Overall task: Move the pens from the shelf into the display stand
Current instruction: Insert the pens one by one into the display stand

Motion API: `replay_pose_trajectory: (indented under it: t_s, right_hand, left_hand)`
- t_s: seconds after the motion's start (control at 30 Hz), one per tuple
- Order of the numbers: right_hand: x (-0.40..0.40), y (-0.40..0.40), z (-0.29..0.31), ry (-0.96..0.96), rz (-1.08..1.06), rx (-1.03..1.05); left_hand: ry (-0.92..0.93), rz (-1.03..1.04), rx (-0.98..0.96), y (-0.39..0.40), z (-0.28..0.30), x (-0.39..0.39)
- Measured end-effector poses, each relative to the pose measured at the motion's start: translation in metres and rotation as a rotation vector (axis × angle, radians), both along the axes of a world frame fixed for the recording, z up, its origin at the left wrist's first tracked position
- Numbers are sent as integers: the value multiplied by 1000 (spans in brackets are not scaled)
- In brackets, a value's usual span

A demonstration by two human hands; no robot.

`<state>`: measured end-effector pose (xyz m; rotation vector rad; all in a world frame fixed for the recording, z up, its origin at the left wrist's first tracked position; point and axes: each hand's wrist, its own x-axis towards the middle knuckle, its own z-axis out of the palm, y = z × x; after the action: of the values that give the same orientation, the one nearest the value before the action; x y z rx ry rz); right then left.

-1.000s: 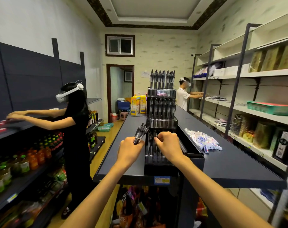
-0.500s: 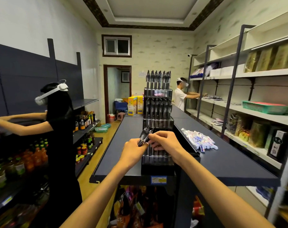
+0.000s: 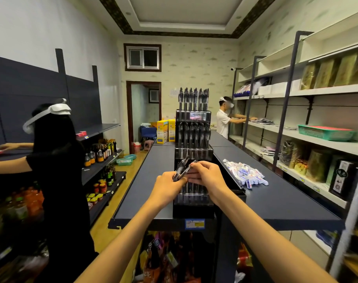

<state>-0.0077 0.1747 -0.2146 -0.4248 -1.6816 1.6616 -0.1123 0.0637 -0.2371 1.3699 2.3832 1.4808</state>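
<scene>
While both hands meet in front of the display stand [image 3: 193,152], the left hand [image 3: 167,185] is curled around a small bundle of dark pens [image 3: 182,168], whose upper ends fan out above its knuckles and lean up and to the right. The right hand [image 3: 207,176] sits just beside it, touching the bundle, its fingertips [image 3: 192,165] pinching the top of one of the pens. So the bundle lies between the two hands, held above the stand's lowest tier and not resting on anything. The black stand rises in steps on the dark blue shelf [image 3: 145,188], close to its near edge, with a blue price label [image 3: 194,223] on the edge below it. Its top and middle tiers hold rows of upright dark pens; the lowest tier is partly hidden behind the hands, though several pens show standing in it. To the right of the stand, on the same shelf top, lies a heap of small white packets [image 3: 245,173], well apart from the hands. At the left a person in black [image 3: 57,170] wearing a white headset reaches toward a side shelf above rows of bottles [image 3: 100,153]. At the far right another person in a white shirt [image 3: 224,119] reaches into a wall shelf. A green basket [image 3: 325,132] rests on that shelving, nearer the camera.
</scene>
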Motion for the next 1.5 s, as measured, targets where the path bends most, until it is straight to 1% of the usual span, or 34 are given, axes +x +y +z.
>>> replay_pose_trajectory:
  t_s: [0.1,0.2,0.23,0.3,0.37,0.43,0.5,0.57,0.7,0.83,0.97,1.4,1.5]
  right_hand:
    - [-4,4,7,80,-76,-97]
    - [-3,17,14,126,-174,-96]
    - [-2,21,16,120,-206,-48]
    - [-1,28,16,77,-280,120]
    - [0,32,13,-11,-366,353]
    - [0,31,10,-99,-405,578]
    - [0,28,7,-151,-419,721]
    - [-1,26,3,-187,-448,802]
    - [-2,23,-3,-246,-417,850]
    - [-5,23,-6,-302,-430,876]
    - [-7,23,-15,-436,-393,938]
    - [0,24,-14,-557,-319,943]
    - [4,22,-13,-595,-358,924]
  left_hand:
    - [-59,-25,30,-3,0,-3]
    - [-79,-24,55,-9,-1,-4]
    - [-70,-3,59,-11,-2,-5]
    - [-41,41,72,-13,-2,-7]
    - [-23,61,99,-15,-2,-8]
    - [-12,64,121,-16,-1,-9]
    - [-6,67,119,-15,0,-10]
    - [-6,76,115,-14,0,-11]
    - [5,84,116,-12,-2,-14]
    - [22,89,126,-11,-5,-17]
    - [26,82,122,-11,-7,-19]
    - [23,103,78,5,-4,-19]
    - [13,95,82,7,-5,-20]
